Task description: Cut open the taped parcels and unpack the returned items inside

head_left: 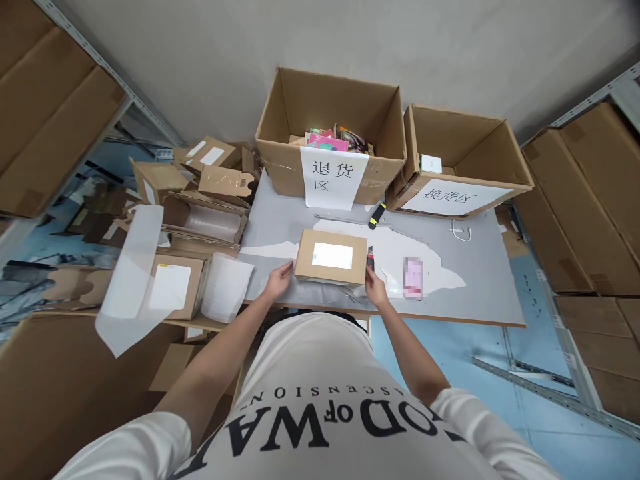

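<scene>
A closed brown cardboard box with a white label on top lies in front of me on the grey table. My left hand is beside its left end, fingers stretched out and apart from the box or barely touching it. Against the right end is my right hand, its fingers closed round the lower end of a red and black utility knife. The knife points away from me; its grip is partly hidden. A second utility knife, yellow and black, lies behind the box.
Two large open cartons, one with colourful packages and a paper sign, the other with a small white box, stand at the back. Opened boxes and foam sheets crowd the left. A pink item lies right.
</scene>
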`<state>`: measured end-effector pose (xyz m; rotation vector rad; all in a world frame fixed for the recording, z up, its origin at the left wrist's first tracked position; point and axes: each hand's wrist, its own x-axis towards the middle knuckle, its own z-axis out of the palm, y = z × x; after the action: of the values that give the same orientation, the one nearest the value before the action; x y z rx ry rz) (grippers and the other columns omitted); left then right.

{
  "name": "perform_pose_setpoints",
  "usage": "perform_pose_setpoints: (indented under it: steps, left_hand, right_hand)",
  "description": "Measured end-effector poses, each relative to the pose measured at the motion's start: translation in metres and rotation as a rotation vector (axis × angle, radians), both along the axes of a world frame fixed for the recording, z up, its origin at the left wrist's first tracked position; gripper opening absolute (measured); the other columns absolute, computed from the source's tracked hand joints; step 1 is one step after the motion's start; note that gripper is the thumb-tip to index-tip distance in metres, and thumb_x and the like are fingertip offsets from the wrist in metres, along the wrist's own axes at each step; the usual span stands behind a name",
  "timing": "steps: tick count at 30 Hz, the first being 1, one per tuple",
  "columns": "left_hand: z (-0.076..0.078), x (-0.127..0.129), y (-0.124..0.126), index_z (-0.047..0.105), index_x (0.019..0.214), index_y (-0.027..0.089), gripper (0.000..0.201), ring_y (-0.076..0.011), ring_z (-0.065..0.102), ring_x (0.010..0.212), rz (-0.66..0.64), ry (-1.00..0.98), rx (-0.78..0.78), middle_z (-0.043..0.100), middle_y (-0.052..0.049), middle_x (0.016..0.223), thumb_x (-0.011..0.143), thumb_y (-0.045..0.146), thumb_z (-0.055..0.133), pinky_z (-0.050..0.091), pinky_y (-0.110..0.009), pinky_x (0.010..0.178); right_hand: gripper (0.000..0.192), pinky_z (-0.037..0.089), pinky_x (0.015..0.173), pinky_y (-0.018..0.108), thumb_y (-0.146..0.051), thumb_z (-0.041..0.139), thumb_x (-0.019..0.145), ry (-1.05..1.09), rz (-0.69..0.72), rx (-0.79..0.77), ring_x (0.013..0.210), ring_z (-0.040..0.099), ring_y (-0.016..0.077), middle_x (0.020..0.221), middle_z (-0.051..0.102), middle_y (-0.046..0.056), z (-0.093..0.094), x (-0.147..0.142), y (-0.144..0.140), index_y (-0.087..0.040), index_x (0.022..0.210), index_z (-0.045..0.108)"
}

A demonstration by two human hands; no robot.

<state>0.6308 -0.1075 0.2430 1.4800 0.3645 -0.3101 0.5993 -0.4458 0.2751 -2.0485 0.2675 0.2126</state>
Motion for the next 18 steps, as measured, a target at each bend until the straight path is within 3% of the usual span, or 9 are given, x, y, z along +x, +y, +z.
perform_pose_setpoints:
  steps: [2,6,9,12,15,18]
  left_hand:
    - [-0.004,-0.012,-0.001,0.064,0.119,0.012,0.073,-0.0304,0.052,0.124,-0.087,-0.034,0.040,0.059,-0.014,0.129,0.056,0.046,0.077,0.034,-0.047,0.110]
    - [0.003,-0.019,-0.006,0.066,0.115,0.012,0.062,-0.0306,0.058,0.117,-0.184,-0.121,0.210,0.066,-0.012,0.120,0.070,0.054,0.065,0.041,-0.047,0.104]
    - [0.023,-0.012,-0.005,0.068,0.112,0.014,0.052,-0.0292,0.064,0.107,-0.206,-0.194,0.376,0.069,-0.010,0.114,0.078,0.051,0.057,0.047,-0.042,0.096]
    - [0.050,0.002,-0.004,0.070,0.109,0.015,0.045,-0.0271,0.067,0.101,-0.154,-0.264,0.516,0.071,-0.008,0.109,0.081,0.048,0.056,0.050,-0.037,0.091]
    - [0.077,0.019,-0.008,0.073,0.103,0.018,0.039,-0.0251,0.068,0.095,-0.087,-0.322,0.634,0.073,-0.005,0.103,0.081,0.046,0.057,0.050,-0.032,0.084]
    - [0.092,0.034,-0.014,0.075,0.096,0.019,0.036,-0.0232,0.069,0.085,-0.094,-0.335,0.679,0.075,-0.004,0.093,0.081,0.046,0.058,0.050,-0.029,0.076]
  right_hand:
    - [0.066,0.047,0.095,0.038,-0.027,0.057,0.075,0.024,0.078,0.007,0.106,0.063,0.0241,0.124,0.063,0.009,-0.003,-0.015,0.006,-0.019,0.139,0.044]
    - [0.056,0.050,0.087,0.039,-0.035,0.052,0.080,0.007,0.041,0.000,0.094,0.066,0.0242,0.109,0.070,0.010,0.003,-0.023,0.016,-0.015,0.132,0.051]
    - [0.048,0.050,0.081,0.033,-0.044,0.050,0.083,-0.043,0.045,-0.020,0.088,0.066,0.0222,0.103,0.071,0.009,0.022,-0.013,0.014,-0.015,0.119,0.061]
    - [0.046,0.046,0.067,0.027,-0.053,0.045,0.085,-0.047,0.040,-0.181,0.068,0.062,0.0189,0.079,0.071,0.006,0.049,0.004,0.008,-0.016,0.098,0.069]
    - [0.050,0.039,0.059,0.025,-0.058,0.041,0.087,-0.069,0.016,-0.324,0.061,0.056,0.0167,0.064,0.065,0.003,0.072,0.027,0.007,-0.018,0.077,0.069]
    - [0.051,0.033,0.056,0.024,-0.058,0.042,0.087,-0.061,0.016,-0.379,0.059,0.051,0.0149,0.059,0.061,0.002,0.085,0.047,0.009,-0.018,0.064,0.065]
